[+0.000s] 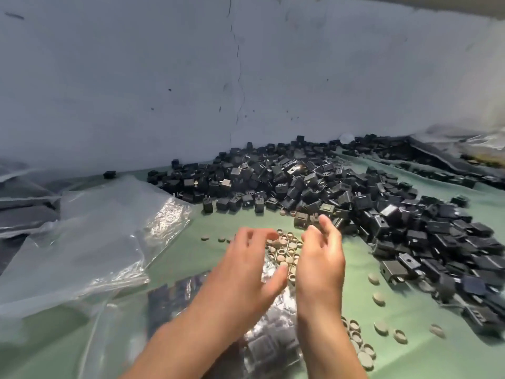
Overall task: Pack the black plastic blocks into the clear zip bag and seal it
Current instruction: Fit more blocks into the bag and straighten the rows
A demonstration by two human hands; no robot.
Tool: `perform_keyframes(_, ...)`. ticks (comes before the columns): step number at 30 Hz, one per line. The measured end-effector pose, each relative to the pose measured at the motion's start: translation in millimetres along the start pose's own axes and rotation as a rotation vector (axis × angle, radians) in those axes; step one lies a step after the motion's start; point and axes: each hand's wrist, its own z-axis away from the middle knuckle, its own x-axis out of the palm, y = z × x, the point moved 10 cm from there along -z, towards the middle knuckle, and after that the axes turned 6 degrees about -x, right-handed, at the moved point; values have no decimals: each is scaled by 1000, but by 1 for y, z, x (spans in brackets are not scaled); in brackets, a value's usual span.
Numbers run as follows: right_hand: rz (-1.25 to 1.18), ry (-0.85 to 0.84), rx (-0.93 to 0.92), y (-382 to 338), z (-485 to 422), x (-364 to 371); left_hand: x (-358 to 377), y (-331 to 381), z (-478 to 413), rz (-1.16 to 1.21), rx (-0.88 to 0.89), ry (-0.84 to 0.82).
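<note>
Black plastic blocks (314, 187) heaped; left hand (246, 266), right hand (319, 258) (fingers loose), over bag (262, 346)

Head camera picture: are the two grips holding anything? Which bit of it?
Nothing, it seems. The left grip and right grip hang with loose, spread fingers over the clear zip bag, a little blurred.

Dim, cool, flat light overall. A warmer, brighter patch shows on the wall (489, 105) at far right. Shadows are soft and faint. Glare streaks sit on the clear plastic sheet (164, 214) at left and on the zip bag (262, 340) under the forearms. Left hand (246, 263) fingers are motion-blurred, right hand (319, 258) slightly soft. Black blocks (300, 181) are sharp mid-pile, smeared at lower right. Wide-angle bend at the edges; the worktop (410, 359) back line curves.
</note>
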Motion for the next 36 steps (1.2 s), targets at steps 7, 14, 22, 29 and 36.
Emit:
perform_keyframes(7,-389,466,487,79,-24,-50,129,25,-107,-246,37,-255)
perform_keyframes(14,-443,428,618,94,-47,-50,176,16,-173,-310,-10,-206)
perform_keyframes(22,-591,382,709,95,-53,-52,171,10,-196,-295,-94,-3)
perform_keyframes(29,-650,371,705,91,-48,-49,163,16,-192,-345,3,56)
perform_keyframes(36,-612,378,696,96,-50,-52,147,22,-180,-342,74,173)
